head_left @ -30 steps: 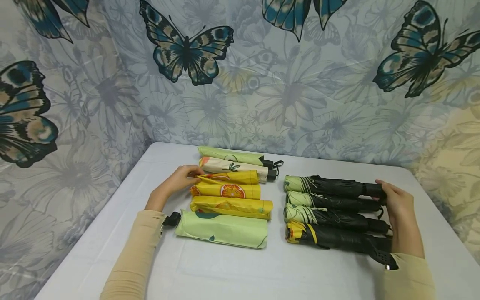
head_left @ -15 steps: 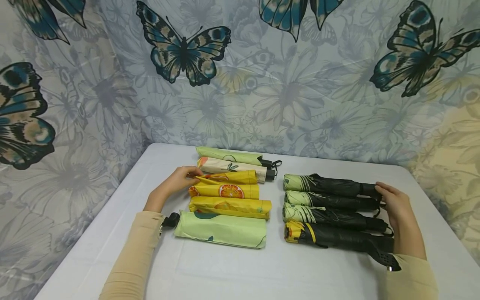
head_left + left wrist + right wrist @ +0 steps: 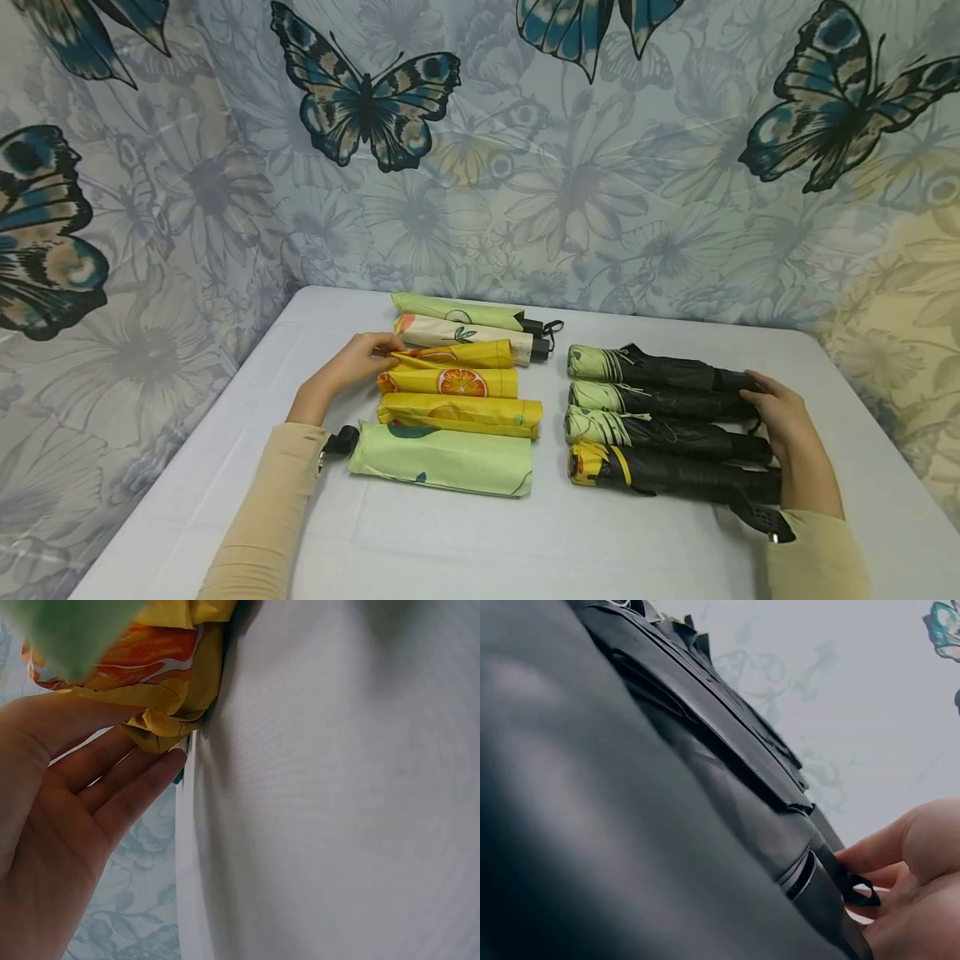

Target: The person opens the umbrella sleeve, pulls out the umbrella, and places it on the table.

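Observation:
My left hand (image 3: 358, 360) pinches the left end of a yellow umbrella sleeve (image 3: 491, 354) printed with orange slices. In the left wrist view the thumb lies over the yellow fabric and the fingers lie under it. At the right, my right hand (image 3: 783, 417) holds the handle end of the farthest black folded umbrella (image 3: 675, 371), whose other end is light green. In the right wrist view the thumb and fingers (image 3: 874, 851) are at the handle end by a black strap (image 3: 862, 891); the fingertips are partly hidden.
Nearer lie two more green-and-black umbrellas (image 3: 671, 437) and a black-and-yellow one (image 3: 678, 475). On the left are two more yellow sleeves (image 3: 502, 412), a flat green sleeve (image 3: 450, 458), and cream (image 3: 487, 336) and green (image 3: 480, 313) covered umbrellas. A white table (image 3: 450, 550) bears everything.
My right hand has shifted slightly left and nearer, and the far umbrella's handle end has swung nearer with it. The left hand has stayed at the yellow sleeve.

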`<state>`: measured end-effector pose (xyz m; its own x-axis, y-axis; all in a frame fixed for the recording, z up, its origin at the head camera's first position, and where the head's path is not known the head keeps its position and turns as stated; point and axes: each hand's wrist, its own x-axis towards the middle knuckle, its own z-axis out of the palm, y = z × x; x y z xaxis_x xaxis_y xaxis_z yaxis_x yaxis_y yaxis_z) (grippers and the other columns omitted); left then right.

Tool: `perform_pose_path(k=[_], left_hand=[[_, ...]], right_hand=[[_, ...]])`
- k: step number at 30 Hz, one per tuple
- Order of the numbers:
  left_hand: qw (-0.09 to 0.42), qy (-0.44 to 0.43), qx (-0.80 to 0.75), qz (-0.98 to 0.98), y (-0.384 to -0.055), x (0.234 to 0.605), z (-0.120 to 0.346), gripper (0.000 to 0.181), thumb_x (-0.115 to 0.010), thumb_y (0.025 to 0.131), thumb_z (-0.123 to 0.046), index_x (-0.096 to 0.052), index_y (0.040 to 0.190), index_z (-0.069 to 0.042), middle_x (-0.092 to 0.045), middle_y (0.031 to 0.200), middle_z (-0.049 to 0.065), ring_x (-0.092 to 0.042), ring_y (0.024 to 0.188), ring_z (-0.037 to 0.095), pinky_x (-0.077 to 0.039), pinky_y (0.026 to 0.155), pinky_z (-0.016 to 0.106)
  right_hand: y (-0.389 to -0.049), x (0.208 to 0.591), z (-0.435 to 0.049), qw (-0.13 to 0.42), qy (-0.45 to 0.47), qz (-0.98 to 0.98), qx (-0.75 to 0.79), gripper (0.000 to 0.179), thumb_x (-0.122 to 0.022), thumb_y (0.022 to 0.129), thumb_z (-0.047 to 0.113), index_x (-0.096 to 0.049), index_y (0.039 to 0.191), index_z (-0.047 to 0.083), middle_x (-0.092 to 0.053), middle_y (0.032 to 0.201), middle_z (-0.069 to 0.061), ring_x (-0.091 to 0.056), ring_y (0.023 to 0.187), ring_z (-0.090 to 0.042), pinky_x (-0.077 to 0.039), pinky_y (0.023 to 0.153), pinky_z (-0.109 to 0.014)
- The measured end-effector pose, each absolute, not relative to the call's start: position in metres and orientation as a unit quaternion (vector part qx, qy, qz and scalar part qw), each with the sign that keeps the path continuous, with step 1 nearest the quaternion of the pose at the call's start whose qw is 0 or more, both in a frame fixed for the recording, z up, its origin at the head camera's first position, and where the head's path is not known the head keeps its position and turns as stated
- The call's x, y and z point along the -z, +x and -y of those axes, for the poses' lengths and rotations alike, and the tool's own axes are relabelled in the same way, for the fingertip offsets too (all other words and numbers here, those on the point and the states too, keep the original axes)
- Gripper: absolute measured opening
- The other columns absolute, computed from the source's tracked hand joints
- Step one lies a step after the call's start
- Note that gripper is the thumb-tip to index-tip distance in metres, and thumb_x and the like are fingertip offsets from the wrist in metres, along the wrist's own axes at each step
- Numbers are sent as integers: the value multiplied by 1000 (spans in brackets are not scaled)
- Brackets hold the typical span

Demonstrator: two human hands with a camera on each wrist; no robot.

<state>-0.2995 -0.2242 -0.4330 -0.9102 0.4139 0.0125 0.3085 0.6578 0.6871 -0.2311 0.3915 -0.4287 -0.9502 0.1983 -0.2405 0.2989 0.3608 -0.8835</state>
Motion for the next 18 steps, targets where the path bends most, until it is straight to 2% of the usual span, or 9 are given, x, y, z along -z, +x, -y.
perform_pose_path(k=[7, 12, 18], left_hand=[[72, 200, -361, -908, -300, 433, 224, 22, -60, 95, -6, -67, 116, -8, -68, 117, 14, -62, 113, 32, -51, 101, 47], [72, 197, -367, -906, -300, 433, 223, 22, -61, 94, -5, -68, 115, -7, -68, 117, 15, -62, 115, 33, -51, 102, 47], [73, 195, -369, -906, -299, 432, 223, 23, -60, 94, -5, -68, 116, -6, -68, 118, 16, -62, 117, 34, -51, 102, 47]], right_hand=[[-231, 429, -390, 41, 155, -820, 549, 63, -31, 104, 22, -2, 153, -3, 5, 158, -28, 5, 147, -43, -3, 124, -54], [-230, 428, -388, 46, 162, -825, 540, 62, -30, 105, 23, -2, 154, -1, 6, 159, -27, 1, 147, -47, -7, 123, -57], [-226, 426, -387, 51, 160, -828, 535, 61, -28, 105, 22, 1, 155, 1, 10, 159, -29, 4, 145, -51, -9, 120, -63]])
